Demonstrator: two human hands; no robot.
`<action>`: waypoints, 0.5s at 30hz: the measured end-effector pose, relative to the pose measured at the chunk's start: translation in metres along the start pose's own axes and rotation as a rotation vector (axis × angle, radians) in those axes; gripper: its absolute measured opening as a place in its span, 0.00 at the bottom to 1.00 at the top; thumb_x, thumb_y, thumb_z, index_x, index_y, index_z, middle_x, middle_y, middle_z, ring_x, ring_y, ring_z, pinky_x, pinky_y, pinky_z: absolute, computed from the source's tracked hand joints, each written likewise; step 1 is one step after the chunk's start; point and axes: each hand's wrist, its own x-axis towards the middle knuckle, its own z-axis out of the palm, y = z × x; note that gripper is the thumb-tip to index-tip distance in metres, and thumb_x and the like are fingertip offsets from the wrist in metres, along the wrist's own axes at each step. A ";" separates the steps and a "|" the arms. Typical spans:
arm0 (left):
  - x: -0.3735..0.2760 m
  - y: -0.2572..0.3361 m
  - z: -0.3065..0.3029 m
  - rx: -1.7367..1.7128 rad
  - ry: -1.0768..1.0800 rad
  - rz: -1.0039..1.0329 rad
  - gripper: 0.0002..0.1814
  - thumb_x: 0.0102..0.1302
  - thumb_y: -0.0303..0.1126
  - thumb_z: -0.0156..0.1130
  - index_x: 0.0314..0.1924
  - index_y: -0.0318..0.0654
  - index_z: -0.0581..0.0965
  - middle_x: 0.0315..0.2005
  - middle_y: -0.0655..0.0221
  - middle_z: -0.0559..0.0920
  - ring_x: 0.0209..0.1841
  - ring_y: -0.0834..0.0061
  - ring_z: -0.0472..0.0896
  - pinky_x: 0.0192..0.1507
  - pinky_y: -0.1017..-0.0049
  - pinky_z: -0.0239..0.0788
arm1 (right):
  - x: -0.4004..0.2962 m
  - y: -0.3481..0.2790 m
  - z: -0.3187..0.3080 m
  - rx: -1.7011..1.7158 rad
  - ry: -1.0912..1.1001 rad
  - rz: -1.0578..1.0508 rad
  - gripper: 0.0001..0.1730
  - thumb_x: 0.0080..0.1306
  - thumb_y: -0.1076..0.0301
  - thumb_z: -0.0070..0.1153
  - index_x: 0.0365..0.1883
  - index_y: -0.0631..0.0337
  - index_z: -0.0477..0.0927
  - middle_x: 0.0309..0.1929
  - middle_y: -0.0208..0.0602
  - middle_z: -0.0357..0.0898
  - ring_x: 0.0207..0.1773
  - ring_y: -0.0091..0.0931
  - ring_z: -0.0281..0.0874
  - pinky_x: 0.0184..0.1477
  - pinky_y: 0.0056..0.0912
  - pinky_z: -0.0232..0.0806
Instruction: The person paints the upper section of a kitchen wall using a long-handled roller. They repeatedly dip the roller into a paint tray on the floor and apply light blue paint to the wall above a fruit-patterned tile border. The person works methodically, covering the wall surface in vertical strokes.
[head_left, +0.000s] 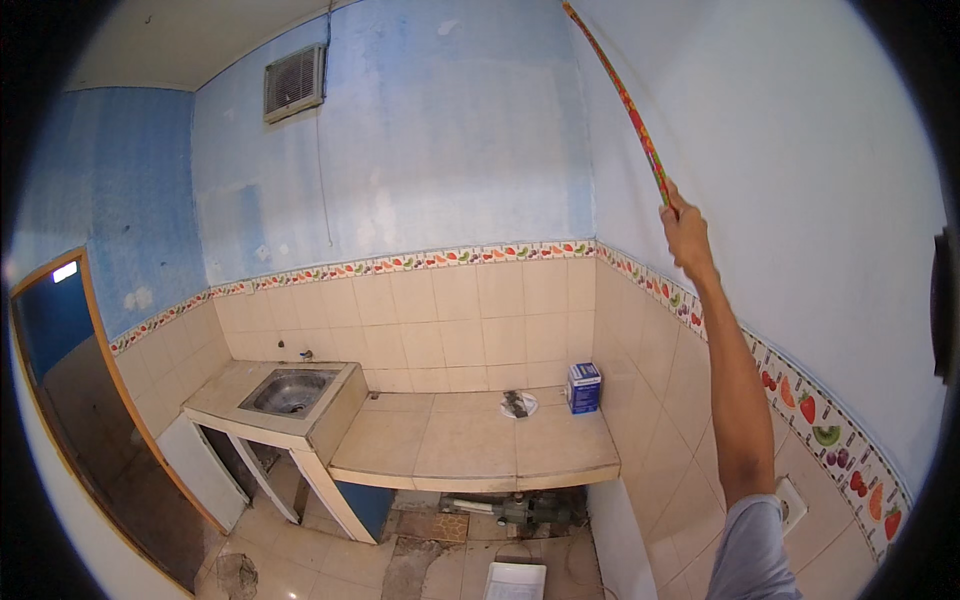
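My right hand (684, 225) is raised on the right side, closed around the lower part of a long pole (634, 112) with a bright red, yellow and green pattern. The pole slants up and to the left, and its far end runs out at the top edge of the view. Behind it are a pale wall (810, 165) and the corner with the patchy blue wall (465, 142). My left hand is out of view. Before me lie a tiled counter (465, 442), a blue and white box (584, 388) and a white round lid (531, 405) with a dark object on it.
A steel sink (289, 391) is set in the raised counter at left. Under the lower counter sits a water pump (536, 510). A white paint tray (516, 581) lies on the floor. A doorway (94, 405) opens at far left; a louvred vent (294, 84) hangs high up.
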 end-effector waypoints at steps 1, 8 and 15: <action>-0.001 -0.004 -0.001 0.054 0.005 0.063 0.15 0.57 0.34 0.64 0.44 0.36 0.79 0.28 0.69 0.80 0.22 0.79 0.78 0.18 0.75 0.70 | 0.006 -0.014 -0.008 0.012 -0.011 0.020 0.30 0.67 0.67 0.45 0.68 0.48 0.62 0.23 0.47 0.74 0.23 0.35 0.74 0.28 0.39 0.69; 0.003 -0.019 -0.004 -0.064 0.018 0.008 0.15 0.57 0.35 0.64 0.44 0.37 0.80 0.27 0.70 0.80 0.22 0.79 0.77 0.18 0.76 0.69 | 0.047 -0.031 -0.040 0.042 -0.048 0.073 0.30 0.67 0.63 0.45 0.69 0.42 0.62 0.17 0.29 0.63 0.15 0.22 0.63 0.14 0.31 0.63; -0.003 -0.014 -0.004 -0.127 0.053 -0.003 0.14 0.60 0.38 0.62 0.42 0.38 0.81 0.28 0.70 0.80 0.23 0.80 0.77 0.19 0.77 0.69 | 0.022 -0.014 -0.049 -0.003 -0.047 0.087 0.30 0.67 0.63 0.45 0.69 0.44 0.62 0.21 0.35 0.69 0.19 0.27 0.68 0.23 0.34 0.67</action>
